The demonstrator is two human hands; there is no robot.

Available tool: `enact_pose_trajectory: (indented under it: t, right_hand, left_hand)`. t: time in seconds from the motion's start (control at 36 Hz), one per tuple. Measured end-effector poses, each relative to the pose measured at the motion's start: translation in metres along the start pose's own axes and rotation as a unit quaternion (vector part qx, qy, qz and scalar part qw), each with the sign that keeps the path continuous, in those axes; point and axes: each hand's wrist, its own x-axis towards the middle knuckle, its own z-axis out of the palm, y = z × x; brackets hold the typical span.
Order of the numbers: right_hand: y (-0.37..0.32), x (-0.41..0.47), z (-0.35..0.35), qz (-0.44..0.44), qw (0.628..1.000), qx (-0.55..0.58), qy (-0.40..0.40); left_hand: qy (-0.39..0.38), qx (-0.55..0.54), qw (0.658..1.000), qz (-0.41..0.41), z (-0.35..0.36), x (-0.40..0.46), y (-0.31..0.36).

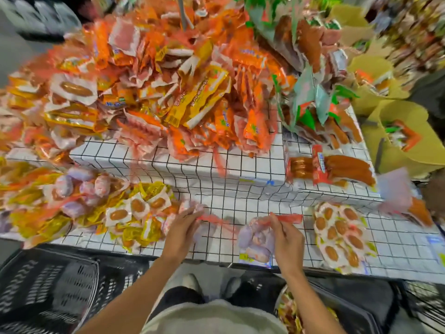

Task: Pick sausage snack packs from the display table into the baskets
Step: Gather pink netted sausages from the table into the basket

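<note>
Below me sit two black baskets: left basket (48, 283) bare, right basket (346, 309) part-filled. Each of my hands pinches a net pack on the display table (228, 201): left hand (183, 227), right hand (286, 237) on the purple sausage pack (256, 239). Next, I'd lift and drop them in. Labels too blurred to read

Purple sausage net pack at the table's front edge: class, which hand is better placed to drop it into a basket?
Right. The right hand already pinches the purple net pack by its red tie, above the right basket.
</note>
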Motion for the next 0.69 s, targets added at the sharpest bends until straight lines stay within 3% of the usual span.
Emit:
enact_pose_trajectory:
  t: [0.08, 0.14, 0.28, 0.36, 0.5, 0.69]
  right_hand:
    - [0.0, 0.013, -0.002, -0.001, 1.0, 0.015, -0.028]
    - [0.0, 0.023, -0.001, 0.001, 0.999, 0.024, -0.046]
    - [-0.001, 0.047, -0.002, -0.009, 0.996, 0.035, -0.081]
    - [0.003, 0.061, 0.001, -0.005, 0.994, 0.025, -0.104]
    - [-0.002, 0.071, 0.012, 0.008, 0.989, 0.026, -0.146]
    - [-0.029, 0.053, 0.042, -0.04, 0.974, 0.01, -0.224]
  left_hand:
    - [-0.027, -0.047, 0.994, -0.1, -0.011, 0.0, 0.02]
    - [0.02, -0.156, 0.973, -0.171, -0.017, 0.0, 0.031]
    - [0.123, -0.197, 0.954, -0.189, -0.037, 0.008, 0.063]
    - [0.138, -0.185, 0.963, -0.142, -0.045, 0.002, 0.07]
    - [0.186, -0.226, 0.935, -0.199, -0.061, -0.012, 0.079]
    - [0.246, -0.27, 0.9, -0.238, -0.092, -0.048, 0.075]
